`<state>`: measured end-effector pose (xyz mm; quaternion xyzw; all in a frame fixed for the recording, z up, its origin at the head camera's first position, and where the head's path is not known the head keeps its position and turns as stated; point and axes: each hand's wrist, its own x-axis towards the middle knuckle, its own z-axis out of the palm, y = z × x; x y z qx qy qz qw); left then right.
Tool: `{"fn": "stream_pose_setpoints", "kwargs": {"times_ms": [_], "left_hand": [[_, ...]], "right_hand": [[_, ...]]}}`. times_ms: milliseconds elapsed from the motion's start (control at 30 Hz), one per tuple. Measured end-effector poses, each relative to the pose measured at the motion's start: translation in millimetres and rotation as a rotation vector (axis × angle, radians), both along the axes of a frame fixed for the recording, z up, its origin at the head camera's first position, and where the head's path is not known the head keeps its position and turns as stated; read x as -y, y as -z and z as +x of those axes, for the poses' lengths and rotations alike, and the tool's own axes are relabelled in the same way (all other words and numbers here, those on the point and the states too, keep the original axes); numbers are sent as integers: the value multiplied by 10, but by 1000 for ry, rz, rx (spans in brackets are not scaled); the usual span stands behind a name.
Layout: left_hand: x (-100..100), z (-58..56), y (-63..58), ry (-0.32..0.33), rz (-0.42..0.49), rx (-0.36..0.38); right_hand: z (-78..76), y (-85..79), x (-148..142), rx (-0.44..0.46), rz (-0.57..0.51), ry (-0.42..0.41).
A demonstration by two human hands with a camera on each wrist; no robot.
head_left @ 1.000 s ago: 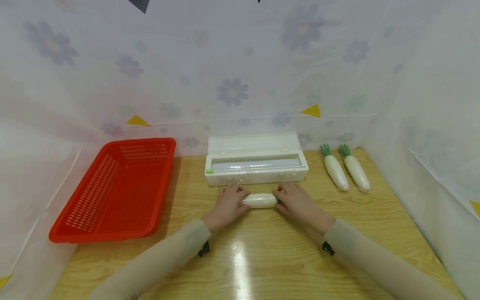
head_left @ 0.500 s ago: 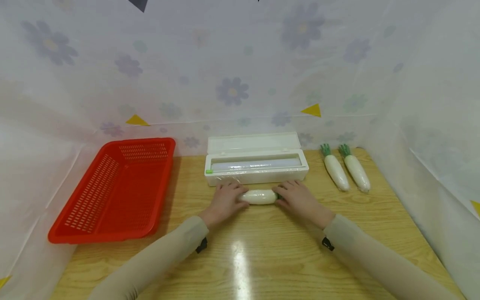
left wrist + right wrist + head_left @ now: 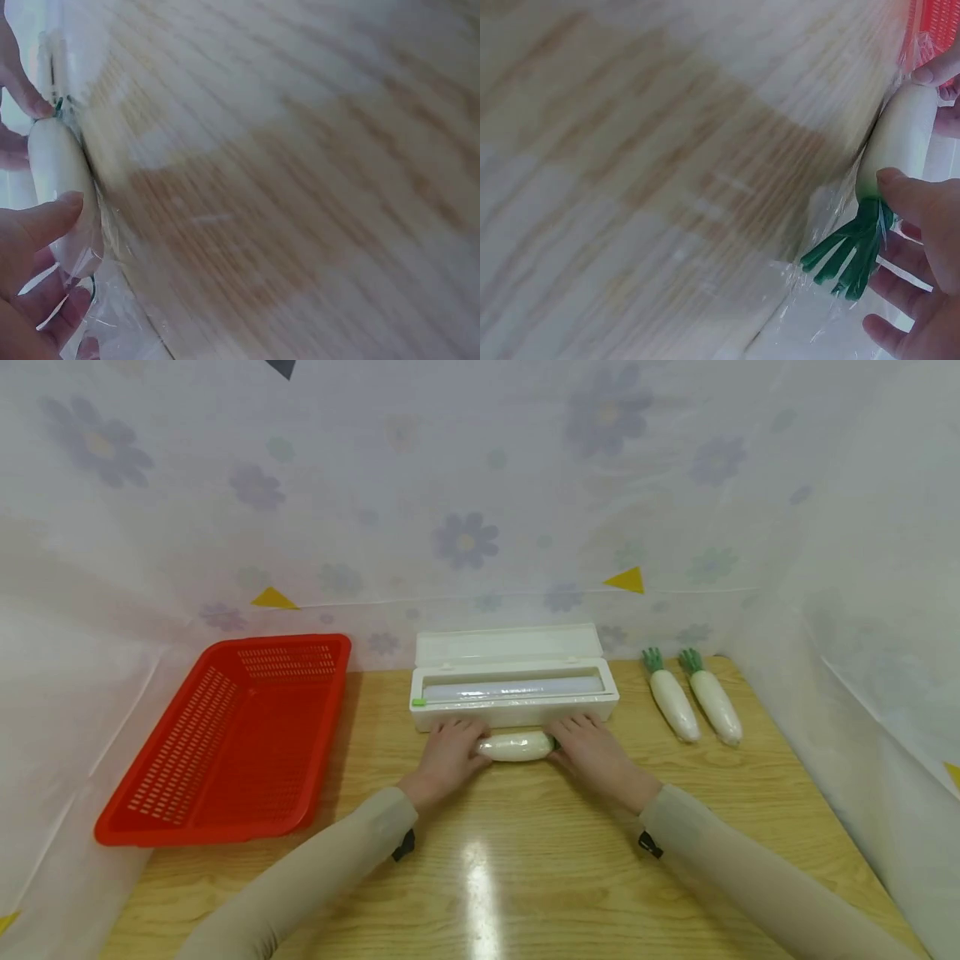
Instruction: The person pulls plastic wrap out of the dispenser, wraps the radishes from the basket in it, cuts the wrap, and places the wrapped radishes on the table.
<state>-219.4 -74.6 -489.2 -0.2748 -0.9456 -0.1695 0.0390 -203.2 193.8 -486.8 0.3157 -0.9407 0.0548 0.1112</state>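
Note:
A white radish [image 3: 516, 747] lies crosswise on the table, close in front of the cling film box [image 3: 513, 716]. My left hand [image 3: 450, 754] grips its bare end, the thumb on top in the left wrist view. At the other end my right hand [image 3: 596, 754] holds the radish beside its green leaf stubs [image 3: 849, 251], with the thumb against the white body. Loose clear cling film [image 3: 821, 300] spreads around the leaf stubs, and more film [image 3: 120, 315] shows past the bare end. Inside the opened box is the film roll [image 3: 513, 687].
On the left of the table stands a red plastic basket [image 3: 315, 760] with slotted sides. Two white radishes, one [image 3: 673, 705] beside the other [image 3: 716, 707], lie at the back right. A flower-patterned sheet [image 3: 465, 460] closes off the back and both sides.
Both hands and the radish between them have moved away from me, nearer the front of the film box. The radish has also shifted slightly left. The basket and other radishes stay put.

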Motion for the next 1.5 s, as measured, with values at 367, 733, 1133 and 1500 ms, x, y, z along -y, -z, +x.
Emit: {"fn": "stream_pose_setpoints", "kwargs": {"times_ms": [367,733,1133,1500], "left_hand": [[28,-16,-52,-24,-13,4],[27,57,-83,1,-50,-99],[299,26,-240,-158,332,-86],[742,-286,-220,-433,610,174]], "right_hand": [[-25,-23,9,24,-25,52],[-30,8,48,-67,-71,-31],[-27,-151,163,-94,-102,-51],[-231,-476,389,-47,-227,-92]]}}
